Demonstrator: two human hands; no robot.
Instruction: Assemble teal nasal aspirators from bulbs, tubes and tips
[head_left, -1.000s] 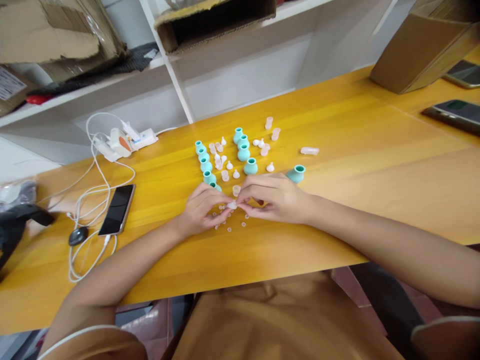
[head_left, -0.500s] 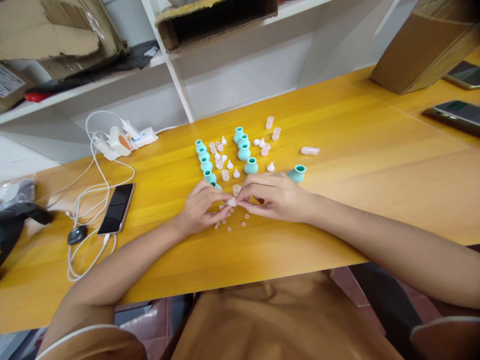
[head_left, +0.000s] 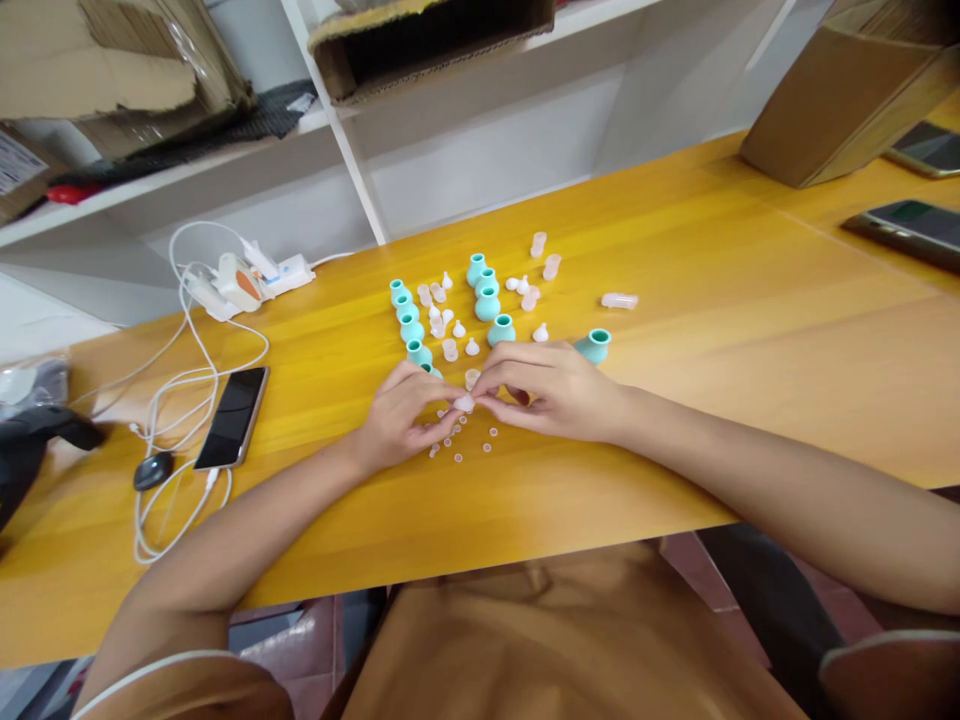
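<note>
Between both sets of fingertips is a small white funnel-shaped piece (head_left: pixel 464 403), partly covered by the fingers. My left hand (head_left: pixel 405 415) pinches it from the left, and my right hand (head_left: pixel 547 392) pinches at its right side. Just behind them stands a clear plastic cup-like piece (head_left: pixel 472 379). Small pale rings (head_left: pixel 458 458) lie scattered below the hands. Beyond are turquoise vase-shaped pieces (head_left: pixel 502 331) in two rows, with one more turquoise piece (head_left: pixel 595 346) behind my right hand. White funnel-shaped pieces (head_left: pixel 472 346) and clear waisted pieces (head_left: pixel 450 349) sit among the rows.
A clear tube (head_left: pixel 619 301) lies at the right. Left on the table are a phone (head_left: pixel 232 418), white cables, a black mouse-like object (head_left: pixel 154 471) and a power strip (head_left: pixel 289 277). A cardboard box (head_left: pixel 817 110) and another phone (head_left: pixel 911 228) stand at the right, shelves behind.
The small white piece has turned slightly between the fingertips. Both hands stay in nearly the same place, and the things on the table have not moved.
</note>
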